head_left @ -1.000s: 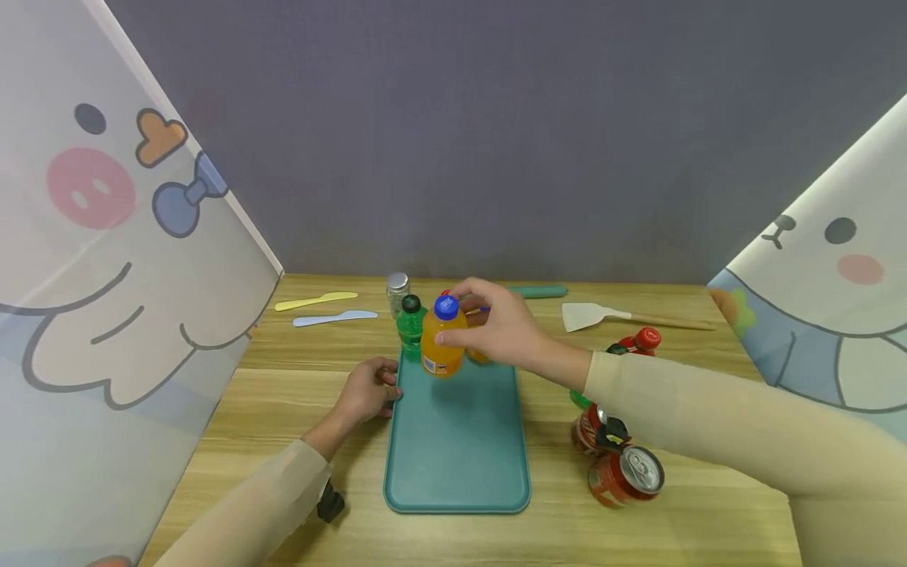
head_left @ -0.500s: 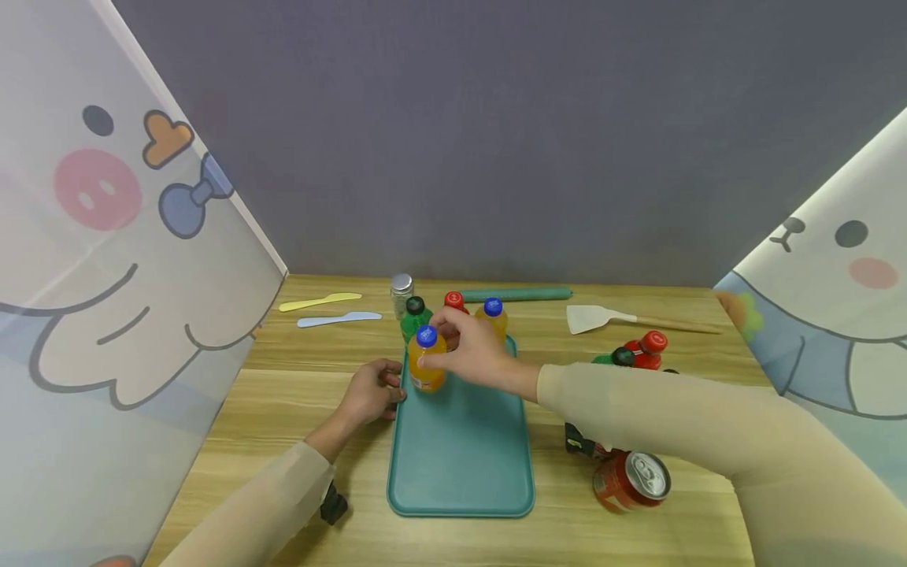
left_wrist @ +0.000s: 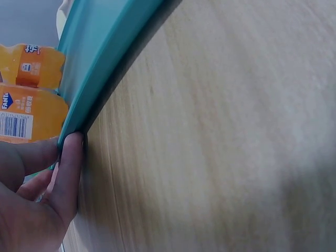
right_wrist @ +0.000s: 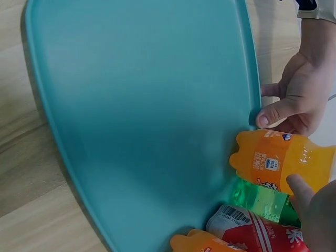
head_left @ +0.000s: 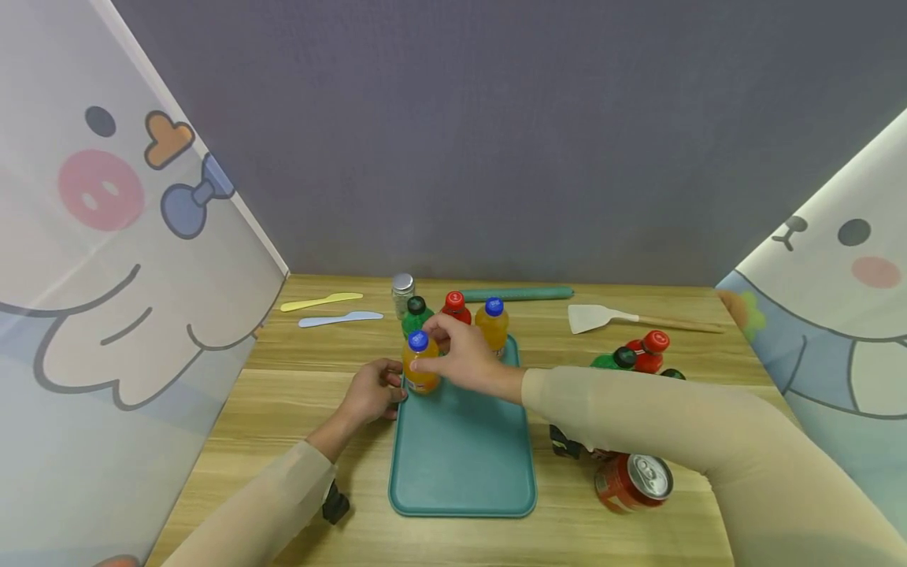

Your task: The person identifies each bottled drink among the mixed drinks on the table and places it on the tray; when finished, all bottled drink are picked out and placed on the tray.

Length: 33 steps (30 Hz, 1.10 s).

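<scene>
Your right hand [head_left: 464,358] is gripping and apparently seating the front orange bottle [head_left: 420,368], left hand [head_left: 370,391] pinching the tray [head_left: 462,453], release needed next.

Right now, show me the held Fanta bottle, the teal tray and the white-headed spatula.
Held Fanta bottle [right_wrist: 277,153]: right wrist view, on its label.
Teal tray [head_left: 464,453]: head view, on its bare floor.
White-headed spatula [head_left: 655,320]: head view, on its wooden handle.

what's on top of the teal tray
The tray holds a green bottle, a red bottle and an orange bottle at its far end; the right hand grips another orange bottle by the left edge. The surface beneath them is hidden.
</scene>
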Each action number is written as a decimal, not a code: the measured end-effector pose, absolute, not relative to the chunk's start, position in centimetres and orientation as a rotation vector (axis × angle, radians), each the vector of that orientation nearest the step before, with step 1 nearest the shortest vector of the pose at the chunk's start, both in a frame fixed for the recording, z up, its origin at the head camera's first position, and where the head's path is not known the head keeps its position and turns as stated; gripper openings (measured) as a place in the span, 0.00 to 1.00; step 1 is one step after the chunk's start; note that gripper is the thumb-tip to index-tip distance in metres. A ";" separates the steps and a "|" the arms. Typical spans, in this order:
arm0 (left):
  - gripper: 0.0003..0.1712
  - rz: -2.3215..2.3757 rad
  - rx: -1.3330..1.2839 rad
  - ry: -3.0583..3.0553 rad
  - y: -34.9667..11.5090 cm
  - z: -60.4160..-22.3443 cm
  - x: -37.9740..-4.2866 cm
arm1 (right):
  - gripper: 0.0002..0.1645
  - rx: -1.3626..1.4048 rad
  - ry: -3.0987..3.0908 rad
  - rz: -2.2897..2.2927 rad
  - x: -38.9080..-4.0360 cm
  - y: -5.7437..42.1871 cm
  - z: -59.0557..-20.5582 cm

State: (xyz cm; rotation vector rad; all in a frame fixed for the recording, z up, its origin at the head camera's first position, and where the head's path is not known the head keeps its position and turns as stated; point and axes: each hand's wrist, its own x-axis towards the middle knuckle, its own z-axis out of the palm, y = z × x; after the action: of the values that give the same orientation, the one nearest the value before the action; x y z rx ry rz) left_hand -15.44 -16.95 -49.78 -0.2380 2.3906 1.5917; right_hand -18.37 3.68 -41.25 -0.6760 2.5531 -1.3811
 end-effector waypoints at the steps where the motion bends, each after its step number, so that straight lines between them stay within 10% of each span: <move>1: 0.26 1.589 -0.239 2.391 -17.0 -49.8 -15.4 | 0.24 -0.673 2.554 -1.386 -18.4 3.6 -41.3; 33: 0.24 1.639 -0.264 2.384 -17.2 -50.0 -14.6 | 0.35 -0.666 2.371 -1.310 -16.9 6.9 -37.8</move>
State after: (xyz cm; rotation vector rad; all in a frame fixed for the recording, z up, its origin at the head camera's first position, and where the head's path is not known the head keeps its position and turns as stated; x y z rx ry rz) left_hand -14.64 -17.25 -50.02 -0.2644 2.3841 1.6386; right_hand -16.88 6.94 -37.80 -0.6659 2.3713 -1.3100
